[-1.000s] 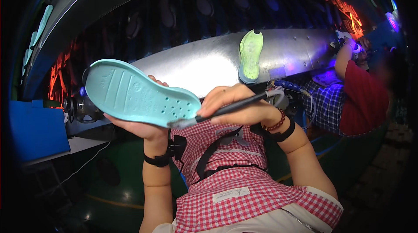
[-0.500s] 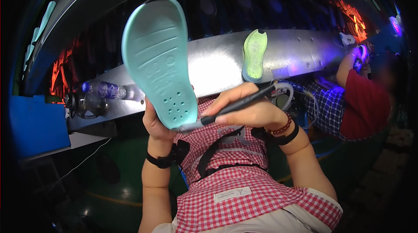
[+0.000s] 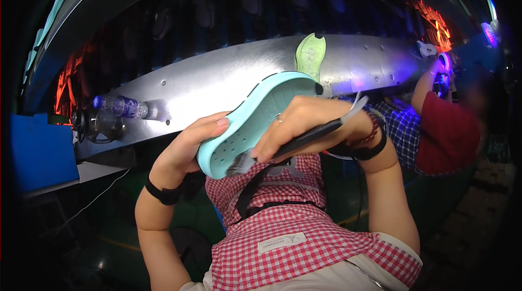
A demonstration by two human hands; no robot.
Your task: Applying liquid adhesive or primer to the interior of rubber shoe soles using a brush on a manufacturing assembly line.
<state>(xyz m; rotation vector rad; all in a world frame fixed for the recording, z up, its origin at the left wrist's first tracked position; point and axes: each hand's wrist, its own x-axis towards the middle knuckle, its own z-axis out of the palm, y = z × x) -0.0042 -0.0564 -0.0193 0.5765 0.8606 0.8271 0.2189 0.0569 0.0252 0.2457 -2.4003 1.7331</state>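
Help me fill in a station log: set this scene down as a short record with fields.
Left hand: holds the turquoise shoe sole at its edge
Right hand: holds a black-handled brush, bristles at the sole's perforated end
Metal bench: yellow-green shoe sole, partly hidden behind the held one; blue-capped clear bottle toward the left
Right side: co-worker in red

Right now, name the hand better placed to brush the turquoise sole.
Likely the right hand: it grips the brush, bristles at the near end of the turquoise sole, while the left hand holds it.
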